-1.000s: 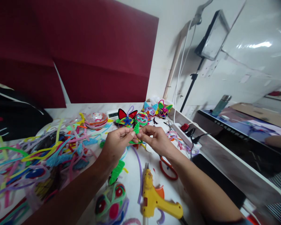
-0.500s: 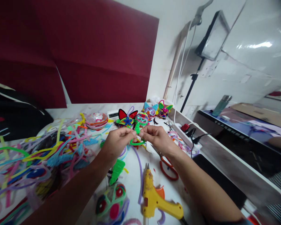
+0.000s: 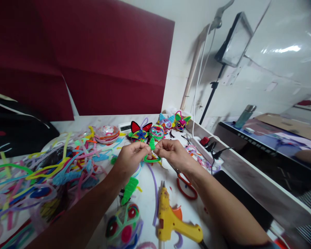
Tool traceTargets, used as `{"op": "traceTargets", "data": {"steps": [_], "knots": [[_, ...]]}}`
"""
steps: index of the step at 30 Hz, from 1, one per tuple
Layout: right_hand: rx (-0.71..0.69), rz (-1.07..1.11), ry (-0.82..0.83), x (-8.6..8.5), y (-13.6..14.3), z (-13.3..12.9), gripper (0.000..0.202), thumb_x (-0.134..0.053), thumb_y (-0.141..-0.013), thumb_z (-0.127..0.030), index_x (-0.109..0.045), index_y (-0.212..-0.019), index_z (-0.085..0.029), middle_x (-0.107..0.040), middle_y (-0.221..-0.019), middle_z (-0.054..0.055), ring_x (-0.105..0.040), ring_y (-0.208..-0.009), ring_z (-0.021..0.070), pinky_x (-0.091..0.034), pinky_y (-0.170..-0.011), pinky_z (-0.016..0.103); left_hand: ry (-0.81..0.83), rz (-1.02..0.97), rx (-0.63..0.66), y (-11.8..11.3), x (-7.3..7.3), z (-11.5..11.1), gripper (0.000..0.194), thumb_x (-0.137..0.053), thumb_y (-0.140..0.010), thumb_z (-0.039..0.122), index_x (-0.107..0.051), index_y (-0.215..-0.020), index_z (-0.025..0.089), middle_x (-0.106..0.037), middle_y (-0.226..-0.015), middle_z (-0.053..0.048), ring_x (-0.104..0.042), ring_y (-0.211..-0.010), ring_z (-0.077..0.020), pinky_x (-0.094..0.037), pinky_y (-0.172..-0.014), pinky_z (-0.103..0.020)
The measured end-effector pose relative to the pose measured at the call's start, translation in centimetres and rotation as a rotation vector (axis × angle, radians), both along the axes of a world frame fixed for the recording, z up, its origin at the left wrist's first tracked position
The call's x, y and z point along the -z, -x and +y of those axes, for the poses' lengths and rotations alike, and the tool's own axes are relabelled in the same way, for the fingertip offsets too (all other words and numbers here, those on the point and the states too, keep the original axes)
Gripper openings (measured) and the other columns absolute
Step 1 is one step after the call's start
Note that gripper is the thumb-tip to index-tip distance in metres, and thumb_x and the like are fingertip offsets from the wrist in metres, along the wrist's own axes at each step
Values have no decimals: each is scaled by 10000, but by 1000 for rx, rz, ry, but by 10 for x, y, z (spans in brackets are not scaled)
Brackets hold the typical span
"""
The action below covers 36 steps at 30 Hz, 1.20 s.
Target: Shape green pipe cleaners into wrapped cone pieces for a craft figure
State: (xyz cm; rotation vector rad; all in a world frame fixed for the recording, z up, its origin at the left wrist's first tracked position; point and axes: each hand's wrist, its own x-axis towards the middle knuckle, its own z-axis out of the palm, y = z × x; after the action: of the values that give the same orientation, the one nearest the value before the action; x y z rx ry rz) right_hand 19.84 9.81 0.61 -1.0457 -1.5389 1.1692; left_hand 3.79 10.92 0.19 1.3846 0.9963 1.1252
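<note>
A green fuzzy piece [image 3: 152, 144] with a green loop hanging below it is pinched between my two hands over the white table. My left hand [image 3: 134, 155] grips it from the left with closed fingers. On its right side, my right hand [image 3: 173, 152] has thumb and fingers pressed together on the same piece. Just beyond stand colourful round ornaments, one with red and black wings [image 3: 140, 131]. Near my left forearm lies another green fuzzy piece [image 3: 130, 191]. The yellow glue gun [image 3: 168, 219] rests between my forearms.
Orange-handled scissors [image 3: 187, 186] lie under my right forearm. Tangled pipe cleaners [image 3: 67, 169] cover the left side. A power strip [image 3: 207, 147] and a black flat object [image 3: 242, 200] are at right. A round-bodied ornament [image 3: 124, 224] sits in front.
The green piece stands slightly more upright between my fingers, and the loop below it has changed shape slightly. Both hands keep nearly the same place.
</note>
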Motion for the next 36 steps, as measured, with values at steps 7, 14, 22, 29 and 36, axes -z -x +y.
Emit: {"op": "traceTargets", "data": {"steps": [7, 14, 22, 29, 36], "knots": [[-90, 57, 8, -3, 2, -4, 145, -676, -663, -252, -566, -663, -158, -545, -615, -32, -499, -598, 108, -391, -616, 247, -22, -56, 18, 3, -2, 3, 251, -728, -664, 370, -656, -767, 154, -603, -616, 22, -543, -564, -115, -417, -537, -207], [-79, 117, 11, -9, -2, -6, 139, -662, -632, -231, -581, -711, -151, -537, -614, -40, -450, -553, 89, -355, -572, 242, -113, -65, 4, -1, -18, 1, 201, -727, -690, 341, -661, -741, 159, -588, -616, 33, -546, -563, -100, -439, -536, -192], [-98, 123, -51, -20, -6, -16, 85, -611, -659, -220, -600, -689, -141, -525, -596, -39, -448, -556, 85, -354, -575, 242, -195, 24, -95, -6, -38, -8, 180, -722, -686, 312, -656, -686, 145, -591, -584, 28, -529, -518, -84, -436, -505, -180], [-29, 215, -85, -25, -9, -15, 71, -622, -612, -193, -609, -657, -139, -549, -565, -43, -445, -519, 70, -343, -511, 210, -166, 46, -28, -11, -55, -9, 221, -700, -714, 344, -648, -732, 130, -623, -640, -6, -589, -553, -112, -492, -536, -217], [60, 287, -64, -17, -17, 1, 82, -636, -590, -207, -579, -611, -151, -521, -499, -55, -416, -438, 61, -338, -436, 204, -88, -56, -3, 7, -65, 35, 202, -586, -820, 327, -595, -800, 125, -633, -650, -32, -615, -546, -112, -539, -588, -250]]}}
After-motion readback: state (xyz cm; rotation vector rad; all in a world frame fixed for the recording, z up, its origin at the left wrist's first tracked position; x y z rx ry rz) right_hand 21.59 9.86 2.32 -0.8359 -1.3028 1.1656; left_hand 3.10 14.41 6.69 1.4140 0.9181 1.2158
